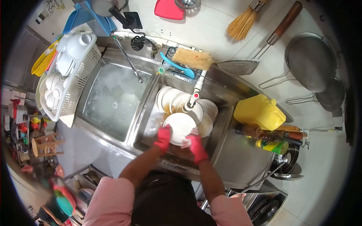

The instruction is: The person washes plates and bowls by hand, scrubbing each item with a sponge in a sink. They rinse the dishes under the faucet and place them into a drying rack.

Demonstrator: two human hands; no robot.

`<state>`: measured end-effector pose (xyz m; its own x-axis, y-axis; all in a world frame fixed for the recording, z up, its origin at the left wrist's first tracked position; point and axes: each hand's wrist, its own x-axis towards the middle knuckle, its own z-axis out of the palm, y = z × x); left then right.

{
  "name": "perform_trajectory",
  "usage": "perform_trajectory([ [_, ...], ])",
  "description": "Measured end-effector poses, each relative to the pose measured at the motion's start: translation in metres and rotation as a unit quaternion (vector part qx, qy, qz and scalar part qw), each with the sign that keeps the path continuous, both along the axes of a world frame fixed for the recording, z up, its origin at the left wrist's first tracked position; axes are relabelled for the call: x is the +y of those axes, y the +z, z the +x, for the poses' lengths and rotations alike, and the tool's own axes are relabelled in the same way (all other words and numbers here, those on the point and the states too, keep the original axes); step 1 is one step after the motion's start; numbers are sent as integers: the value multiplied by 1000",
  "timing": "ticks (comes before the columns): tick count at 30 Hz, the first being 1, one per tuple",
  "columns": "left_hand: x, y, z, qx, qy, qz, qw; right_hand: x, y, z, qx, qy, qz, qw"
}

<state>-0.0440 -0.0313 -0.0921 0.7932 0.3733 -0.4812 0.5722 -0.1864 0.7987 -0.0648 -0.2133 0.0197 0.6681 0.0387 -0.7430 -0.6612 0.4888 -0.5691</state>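
Observation:
A white plate (178, 126) is held over the right sink basin (149, 124). My left hand (163, 139), in a red glove, grips the plate's left edge. At its lower right edge is my right hand (196, 146), also in a red glove, closed on a pale cloth (186, 142) that touches the plate. Several other white plates (207, 109) lean and overlap in the basin behind the held one. Just above them hangs a white tap (194, 97) with a red mark.
Cloudy water (113, 100) fills the left basin under a metal spout (132, 64). A white basket (77, 73) of bowls stands at the left. Right of the sink are a yellow jug (258, 112) and a green bottle (277, 147). Strainers (311, 60) hang on the wall.

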Motion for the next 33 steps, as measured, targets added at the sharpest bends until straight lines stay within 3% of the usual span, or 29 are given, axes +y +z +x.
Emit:
perform_trajectory([
  [1,25,8,23,-32,-188,30,981,-18,-48,-4,-144,120,-76,979],
  [2,21,55,33,-24,-150,-51,987,-36,-99,-9,-288,195,-159,924],
  [4,19,74,30,-21,-126,-15,992,-9,-10,-1,-102,74,-17,992],
  [6,24,16,15,-71,-271,229,932,22,-15,6,-87,-158,-52,982],
  [7,30,-6,-3,-87,-336,347,871,28,-11,16,-86,-209,-22,974],
  [8,29,-4,-18,-18,-280,264,923,33,-8,21,-84,-259,10,962],
  [9,23,1,-30,50,-219,178,958,30,-15,20,-155,-203,-14,967],
  [10,17,8,-35,116,-154,87,977,17,-31,21,-226,-146,-37,962],
  [12,-1,65,-35,144,-132,41,980,-5,-59,19,-366,-29,-88,926],
  [13,-9,85,-33,156,-120,18,980,-1,-52,16,-235,-145,95,956],
  [16,-24,67,-37,103,-106,21,989,11,-49,20,-162,-163,287,930],
  [17,-26,59,-35,129,-116,52,984,20,-43,16,-4,-196,275,941],
  [18,-25,56,-29,163,-122,67,977,31,-31,12,-102,-61,15,993],
  [19,-26,54,-22,199,-132,79,968,41,-21,4,-188,79,-249,947],
  [20,-28,52,-20,234,-142,90,958,50,-47,-8,-168,67,-254,950],
  [21,-21,28,-25,180,-241,152,942,57,-77,-21,-148,53,-259,953],
  [24,-8,11,-23,151,-300,139,932,67,-55,-19,-151,-93,-94,980],
  [27,-17,20,-17,89,-271,16,958,68,-33,7,-127,-127,-42,983],
  [30,-18,41,-20,-52,-283,-175,941,58,-89,35,-142,1,-97,985],
  [31,-15,46,-20,-70,-279,-224,931,64,-127,15,-194,-24,-111,974],
  [32,-12,48,-19,-75,-261,-263,926,72,-143,3,-182,-118,141,966],
  [33,-7,47,-17,-76,-243,-302,919,81,-154,-10,-157,-200,384,888],
])
